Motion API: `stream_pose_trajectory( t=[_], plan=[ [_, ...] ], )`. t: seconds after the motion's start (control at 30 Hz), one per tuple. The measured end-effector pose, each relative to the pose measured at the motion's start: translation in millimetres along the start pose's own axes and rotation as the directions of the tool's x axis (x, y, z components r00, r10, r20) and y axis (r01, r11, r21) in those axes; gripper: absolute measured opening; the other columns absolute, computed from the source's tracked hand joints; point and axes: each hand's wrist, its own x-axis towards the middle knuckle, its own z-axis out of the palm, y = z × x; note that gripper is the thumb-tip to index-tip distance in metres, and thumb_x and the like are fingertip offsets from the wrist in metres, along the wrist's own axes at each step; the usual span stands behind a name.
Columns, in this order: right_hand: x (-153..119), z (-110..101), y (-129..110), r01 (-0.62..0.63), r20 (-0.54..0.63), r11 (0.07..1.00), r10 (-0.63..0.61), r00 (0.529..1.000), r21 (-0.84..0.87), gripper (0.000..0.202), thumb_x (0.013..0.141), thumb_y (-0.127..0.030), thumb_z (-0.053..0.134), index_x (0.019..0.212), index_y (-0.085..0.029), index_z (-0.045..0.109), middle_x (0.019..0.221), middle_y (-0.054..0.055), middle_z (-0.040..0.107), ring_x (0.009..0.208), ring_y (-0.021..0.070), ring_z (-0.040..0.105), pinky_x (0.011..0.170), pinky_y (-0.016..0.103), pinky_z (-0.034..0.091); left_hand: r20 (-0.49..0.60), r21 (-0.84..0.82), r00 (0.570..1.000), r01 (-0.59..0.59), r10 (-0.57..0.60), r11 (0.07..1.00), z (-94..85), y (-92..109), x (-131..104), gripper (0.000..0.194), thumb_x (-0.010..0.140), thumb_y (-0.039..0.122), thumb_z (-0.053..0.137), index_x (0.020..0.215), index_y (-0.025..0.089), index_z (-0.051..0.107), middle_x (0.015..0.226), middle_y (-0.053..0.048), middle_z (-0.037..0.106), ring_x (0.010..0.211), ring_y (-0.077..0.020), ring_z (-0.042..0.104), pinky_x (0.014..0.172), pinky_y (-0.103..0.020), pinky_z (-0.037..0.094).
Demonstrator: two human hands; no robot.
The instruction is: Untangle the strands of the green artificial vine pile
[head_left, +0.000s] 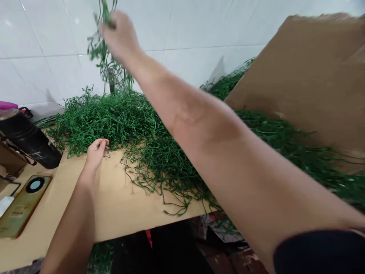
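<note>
Holding green strands (98,52), the right hand (122,37) hovers (black bottle (28,137) bears illegible lettering (37,155)).

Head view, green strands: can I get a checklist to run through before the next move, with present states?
1. Right hand gripping the raised bunch: ok.
2. Raised bunch free of the pile: cannot tell; strands trail down towards it.
3. Left hand empty: cannot tell; fingertips closed together at the pile's near edge.
4. Strands within the tabletop's front edge: not ok; some hang past it.
5. Phone apart from strands: ok.
</note>
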Motion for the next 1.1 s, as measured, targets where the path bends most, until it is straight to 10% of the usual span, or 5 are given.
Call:
stream_pose_trajectory(
  t=[0.2,0.33,0.8,1.1],
  plan=[
    [-139.1,88.3,23.4,-0.084,0.247,0.991,0.108,0.963,-0.109,0.030,0.090,-0.040,0.041,0.075,-0.015,0.046,0.074,0.002,0.053,0.068,0.0104,0.047,0.071,0.028,0.040,-0.193,-0.226,0.979,-0.114,0.070,0.967,-17.3,11.3,2.2,0.031,0.063,0.045,0.068,0.069,0.015,0.062,0.066,0.000,0.062,0.054,-0.0063,0.052,0.049,-0.017,0.037],
    [-185.7,123.5,36.0,-0.126,0.356,0.992,0.124,0.926,-0.018,0.028,0.092,-0.036,0.037,0.077,-0.016,0.048,0.078,0.004,0.055,0.071,0.0118,0.048,0.070,0.027,0.040,-0.175,-0.283,0.985,-0.054,0.003,0.958,-23.1,12.1,2.1,0.035,0.062,0.049,0.069,0.067,0.015,0.062,0.058,0.000,0.059,0.054,-0.0083,0.052,0.049,-0.018,0.039],
    [-228.7,136.4,73.3,0.014,0.409,0.998,-0.039,0.912,0.063,0.031,0.093,-0.034,0.036,0.108,-0.012,0.051,0.100,0.011,0.057,0.089,0.0176,0.054,0.084,0.032,0.045,0.146,-0.123,0.982,0.137,-0.118,0.983,-21.5,11.7,-7.7,0.036,0.049,0.041,0.081,0.066,0.015,0.061,0.061,0.002,0.058,0.054,-0.0072,0.050,0.053,-0.019,0.040],
    [-217.2,111.9,90.5,0.000,0.133,0.974,-0.030,0.991,0.225,0.017,0.090,-0.030,0.042,0.086,-0.016,0.051,0.084,0.004,0.051,0.077,0.0118,0.047,0.075,0.026,0.040,-0.029,-0.210,0.998,0.042,-0.049,0.977,-7.7,15.6,-5.6,0.020,0.067,0.027,0.071,0.063,0.015,0.055,0.060,0.001,0.057,0.053,-0.0073,0.051,0.055,-0.019,0.044]
  ],
)
